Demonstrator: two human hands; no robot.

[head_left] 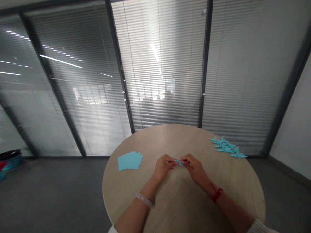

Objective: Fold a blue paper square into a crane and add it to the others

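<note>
Between my two hands is a small piece of folded blue paper [179, 162], held just above the round wooden table. My left hand [164, 165] pinches its left end, and my right hand [192, 164] pinches its right end. Fingers cover much of the paper, so its exact folded shape is hard to make out. To the left lies a fanned stack of flat blue paper sheets [129, 160]. Folded blue paper cranes [227, 146] are heaped near the table's far right edge.
The round table [167, 136] has a light wood top. Behind it stand glass partitions with blinds [165, 64] and dark frames. A blue container with a dark rim [12, 159] sits on the grey floor at the far left.
</note>
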